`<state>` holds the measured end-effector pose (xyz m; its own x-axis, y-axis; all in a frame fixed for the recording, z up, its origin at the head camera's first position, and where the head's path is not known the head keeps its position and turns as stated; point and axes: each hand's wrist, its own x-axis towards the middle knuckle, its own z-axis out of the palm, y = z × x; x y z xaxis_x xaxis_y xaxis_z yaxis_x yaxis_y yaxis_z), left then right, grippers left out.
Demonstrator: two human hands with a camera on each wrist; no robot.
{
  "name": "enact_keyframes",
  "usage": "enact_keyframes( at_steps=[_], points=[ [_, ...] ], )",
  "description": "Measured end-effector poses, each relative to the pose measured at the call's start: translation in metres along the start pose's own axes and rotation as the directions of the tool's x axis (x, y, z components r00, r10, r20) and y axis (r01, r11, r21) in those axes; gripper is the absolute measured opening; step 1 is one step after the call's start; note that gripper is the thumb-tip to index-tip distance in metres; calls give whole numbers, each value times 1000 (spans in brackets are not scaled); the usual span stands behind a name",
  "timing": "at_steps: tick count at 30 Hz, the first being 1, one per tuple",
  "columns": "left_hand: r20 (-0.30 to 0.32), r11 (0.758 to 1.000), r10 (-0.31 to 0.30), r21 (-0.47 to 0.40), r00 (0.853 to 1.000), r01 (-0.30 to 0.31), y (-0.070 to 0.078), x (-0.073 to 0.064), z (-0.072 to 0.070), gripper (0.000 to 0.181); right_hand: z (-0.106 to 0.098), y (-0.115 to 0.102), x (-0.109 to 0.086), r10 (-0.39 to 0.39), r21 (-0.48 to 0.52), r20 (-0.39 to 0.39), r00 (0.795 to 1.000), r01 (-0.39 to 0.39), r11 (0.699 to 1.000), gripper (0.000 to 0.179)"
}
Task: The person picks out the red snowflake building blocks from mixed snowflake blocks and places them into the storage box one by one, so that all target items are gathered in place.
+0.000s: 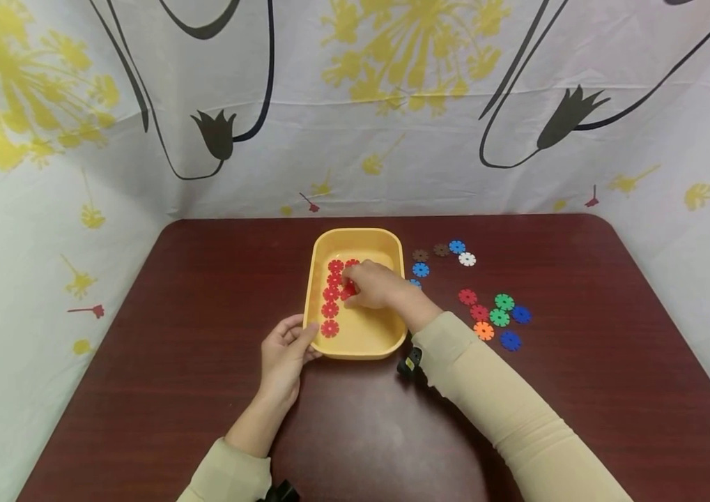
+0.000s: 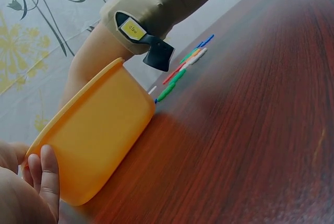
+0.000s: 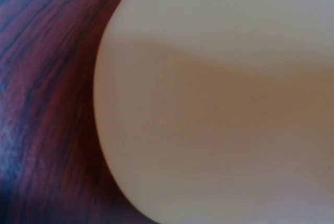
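Note:
A yellow plastic tray (image 1: pixel 367 341) holds red snowflake-shaped discs (image 1: pixel 330 310), some forming a column along its left side. My left hand (image 1: pixel 283 353) grips the tray's near-left corner, thumb over the rim; in the left wrist view its fingers (image 2: pixel 49 174) lie against the outer wall. Inside the tray, my right hand (image 1: pixel 376 284) reaches down with bent fingers and pinches a red disc (image 1: pixel 348 290) beside the column. The hand covers part of the discs behind it. A blurred pale surface fills most of the right wrist view.
Right of the tray, loose discs lie on the dark red table (image 1: pixel 204 293): brown (image 1: pixel 441 249), white (image 1: pixel 467 259), light blue (image 1: pixel 420 270), red (image 1: pixel 467 297), green (image 1: pixel 504 302), orange (image 1: pixel 483 330) and dark blue (image 1: pixel 510 340). A patterned cloth (image 1: pixel 355 167) hangs behind.

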<state>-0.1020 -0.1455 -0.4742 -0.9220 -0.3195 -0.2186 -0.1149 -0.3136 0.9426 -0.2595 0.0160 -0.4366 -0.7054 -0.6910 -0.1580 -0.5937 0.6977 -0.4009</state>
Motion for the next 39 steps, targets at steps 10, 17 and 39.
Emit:
enact_keyframes(
  at_steps=[10, 17, 39],
  points=[
    [16, 1000, 17, -8, 1000, -17, 0, 0, 3, 32, -1, 3, -1, -39, 17, -6, 999, 40, 999, 24],
    [9, 1000, 3, 15, 1000, -3, -2, -2, 1, 33, 0, 2, -5, -104, 55, -31, 994, 105, 993, 22],
    [8, 1000, 2, 14, 1000, -2, 0, -2, -1, 35, -33, 44, -46, -116, 194, -429, 896, 217, 957, 20]
  ],
)
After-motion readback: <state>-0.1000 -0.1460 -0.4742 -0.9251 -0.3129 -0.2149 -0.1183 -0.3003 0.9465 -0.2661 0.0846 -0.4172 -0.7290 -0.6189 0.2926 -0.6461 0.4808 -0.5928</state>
